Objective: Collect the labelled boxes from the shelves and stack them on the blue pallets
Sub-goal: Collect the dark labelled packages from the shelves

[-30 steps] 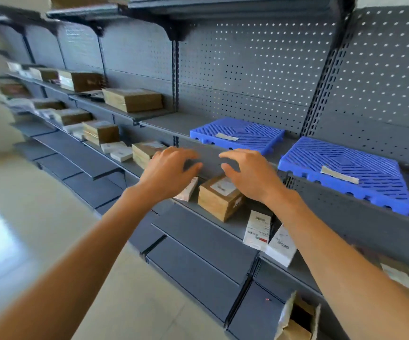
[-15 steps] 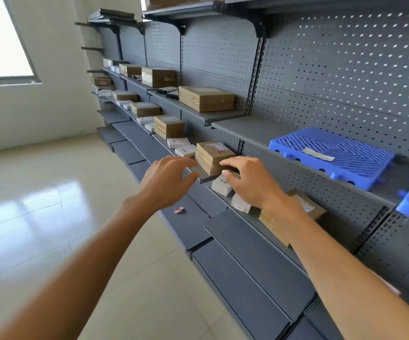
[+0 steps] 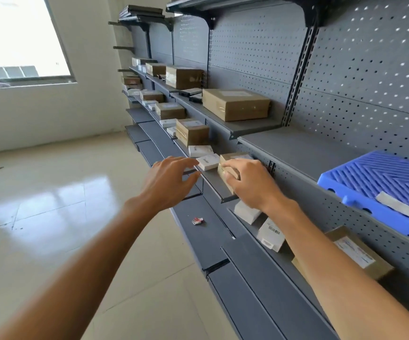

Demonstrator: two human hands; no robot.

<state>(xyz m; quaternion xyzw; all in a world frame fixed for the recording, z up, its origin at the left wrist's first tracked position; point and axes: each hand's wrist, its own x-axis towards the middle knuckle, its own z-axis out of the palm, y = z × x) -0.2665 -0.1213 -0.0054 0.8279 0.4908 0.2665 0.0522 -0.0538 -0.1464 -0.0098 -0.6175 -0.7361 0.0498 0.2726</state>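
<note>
The right hand (image 3: 250, 182) lies over a small brown cardboard box (image 3: 230, 165) on the middle shelf (image 3: 213, 180), fingers curled on its near face and top; the hand covers most of the box, so its label is barely seen, and whether the box has left the shelf cannot be told. The left hand (image 3: 171, 180) is spread open beside it with nothing in it, fingertips just at a white flat packet (image 3: 207, 161); a second white packet (image 3: 199, 150) lies right behind that one. Below the right wrist two more white packets (image 3: 271, 231) lean on the next shelf down, the upper one half hidden by the arm. A labelled brown box (image 3: 355, 253) sits further right, partly behind the forearm. One blue pallet (image 3: 380, 182) rests on the upper shelf at the right, cut off by the frame edge, with a pale strip (image 3: 402, 209) lying on it. Toward the window (image 3: 19, 38) the shelves carry at least six more brown boxes, the far ones too small and blurred to count surely. A small red-and-white scrap (image 3: 198, 220) lies on the low shelf.
</note>
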